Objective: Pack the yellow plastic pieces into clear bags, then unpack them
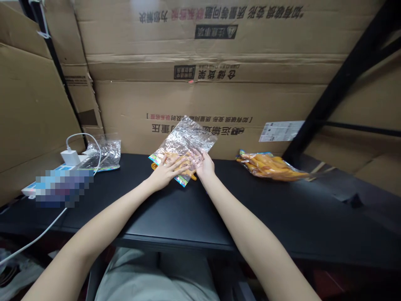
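A clear crinkled plastic bag (pixel 188 140) with a coloured edge lies tilted on the black table (pixel 175 213), near its back. Orange pieces show inside its lower part. My left hand (pixel 164 171) lies flat on the bag's lower left, fingers spread over the orange pieces. My right hand (pixel 204 164) rests on the bag's lower right edge with its fingers bent against the plastic; whether it pinches the bag I cannot make out.
A second bag full of orange pieces (pixel 271 166) lies to the right. An empty-looking clear bag (pixel 105 152), a white charger (pixel 71 157) with cable and a power strip sit at the left. Cardboard sheets (pixel 219 83) wall the back and sides. A black diagonal bar (pixel 341 79) stands at right.
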`<act>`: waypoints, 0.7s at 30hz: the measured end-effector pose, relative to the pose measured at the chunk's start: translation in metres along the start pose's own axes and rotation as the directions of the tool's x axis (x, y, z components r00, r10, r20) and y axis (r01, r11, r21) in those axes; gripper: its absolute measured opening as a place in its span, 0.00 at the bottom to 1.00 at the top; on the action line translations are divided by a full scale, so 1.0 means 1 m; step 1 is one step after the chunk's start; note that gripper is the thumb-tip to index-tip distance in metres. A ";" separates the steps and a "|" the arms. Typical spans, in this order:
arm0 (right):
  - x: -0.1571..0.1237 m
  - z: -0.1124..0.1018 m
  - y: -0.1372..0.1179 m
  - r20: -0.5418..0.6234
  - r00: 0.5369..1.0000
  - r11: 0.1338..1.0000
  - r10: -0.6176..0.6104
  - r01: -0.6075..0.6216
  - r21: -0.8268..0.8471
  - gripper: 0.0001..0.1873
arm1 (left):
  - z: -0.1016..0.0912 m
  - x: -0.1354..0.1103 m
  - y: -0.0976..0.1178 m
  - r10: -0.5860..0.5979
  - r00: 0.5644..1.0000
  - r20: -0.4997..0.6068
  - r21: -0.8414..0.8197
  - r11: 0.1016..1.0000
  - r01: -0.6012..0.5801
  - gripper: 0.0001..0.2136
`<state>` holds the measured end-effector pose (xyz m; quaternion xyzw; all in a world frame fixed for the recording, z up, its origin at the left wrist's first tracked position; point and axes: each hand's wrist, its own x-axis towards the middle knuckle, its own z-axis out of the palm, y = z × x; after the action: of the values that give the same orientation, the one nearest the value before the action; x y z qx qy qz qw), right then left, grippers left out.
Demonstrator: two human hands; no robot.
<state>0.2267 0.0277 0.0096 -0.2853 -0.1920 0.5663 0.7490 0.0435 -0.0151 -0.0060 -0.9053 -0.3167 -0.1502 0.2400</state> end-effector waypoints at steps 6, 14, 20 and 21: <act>-0.005 0.001 -0.001 0.084 0.996 0.994 0.029 -0.020 -0.104 0.02 | -0.010 -0.005 -0.041 -0.340 0.940 -0.036 0.032 0.940 0.341 0.30; -0.013 -0.004 0.018 0.130 0.990 0.956 0.051 -0.011 -0.294 0.05 | -0.009 -0.060 -0.112 -0.795 0.602 0.074 0.034 0.605 0.795 0.32; -0.018 -0.004 0.023 0.170 0.982 0.932 0.086 -0.019 -0.361 0.04 | -0.001 -0.091 -0.134 -0.908 0.397 0.134 0.141 0.414 0.899 0.29; -0.018 -0.005 0.023 0.173 0.981 0.927 0.091 -0.020 -0.374 0.04 | 0.000 -0.093 -0.137 -0.916 0.375 0.140 0.164 0.395 0.904 0.28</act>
<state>0.2070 0.0136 -0.0082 -0.3725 -0.3567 0.5651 0.6440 -0.1153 0.0314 0.0009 -0.5846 -0.7892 -0.1524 0.1106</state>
